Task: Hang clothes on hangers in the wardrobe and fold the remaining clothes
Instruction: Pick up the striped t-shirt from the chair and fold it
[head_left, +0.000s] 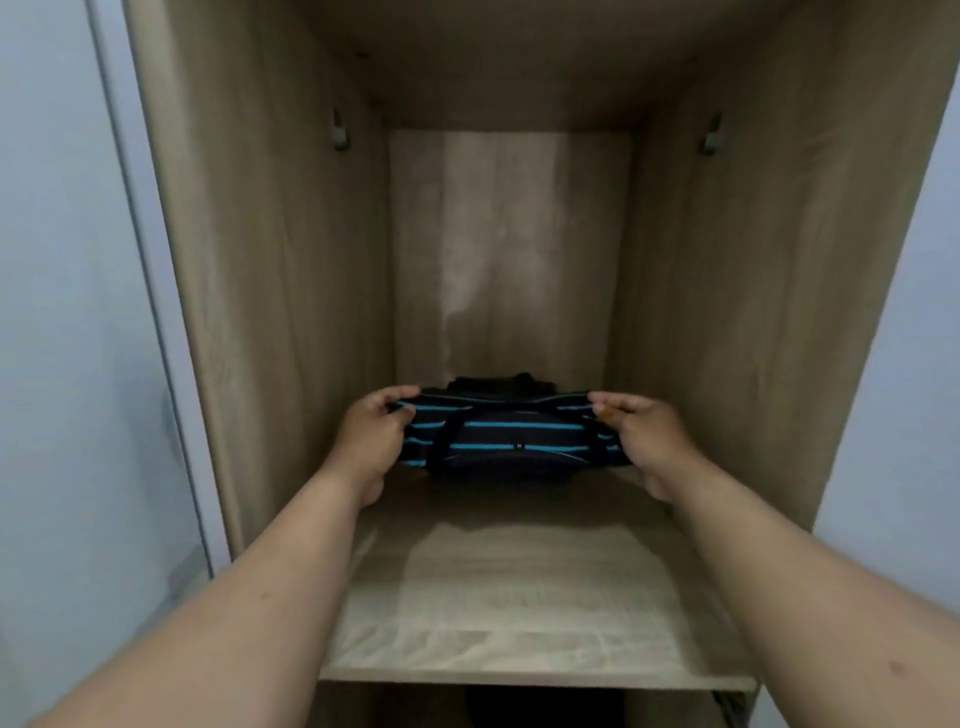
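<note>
The folded striped garment (506, 441), dark with blue lines, lies deep on the wardrobe shelf (519, 597), its long axis running left to right across the shelf, with a darker folded piece (498, 382) just behind it near the back panel (509, 249). The left hand (371, 441) grips its left end and the right hand (644, 441) grips its right end, fingers curled over the top edge, so both hands are equally near. I judge that the coming move is to set it down and let go, drawing the hands outward and back toward the shelf's front.
</note>
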